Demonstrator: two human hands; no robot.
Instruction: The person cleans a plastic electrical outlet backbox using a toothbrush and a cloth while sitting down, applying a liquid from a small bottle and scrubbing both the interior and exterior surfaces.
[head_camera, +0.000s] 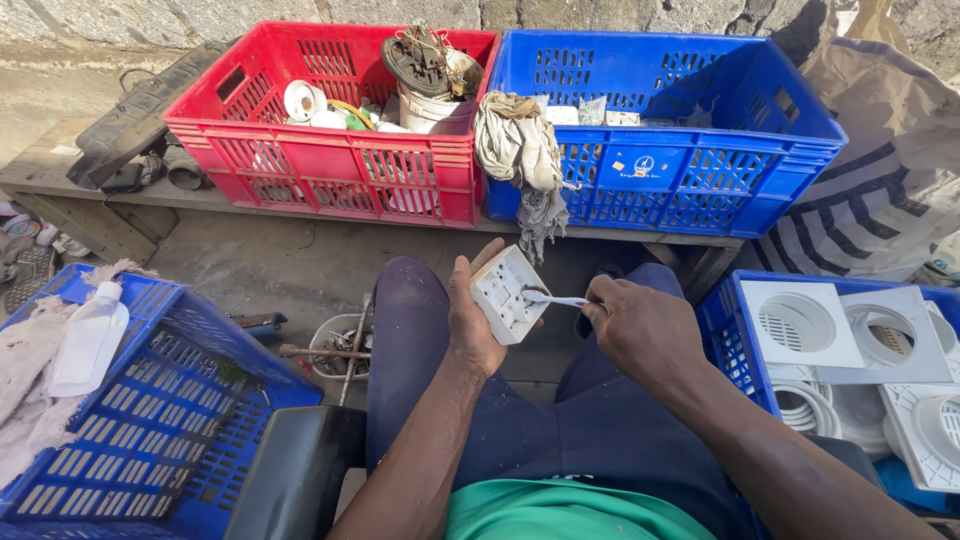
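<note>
My left hand (472, 325) holds a white square switch-and-socket plate (507, 294) tilted above my knees. My right hand (638, 325) grips a toothbrush (556, 299) by its handle, and the brush head rests against the plate's face. Both hands sit over my dark blue trousers, in the middle of the view.
A red crate (330, 170) of odd parts and a blue crate (690, 160) with a dirty rag (520, 150) over its rim stand on a wooden board ahead. An upturned blue crate (150, 420) carries a plastic bottle (88, 340). Another blue crate (725, 340) holds white vent covers (800, 322). Beside my knee stands a tub of tools (340, 350).
</note>
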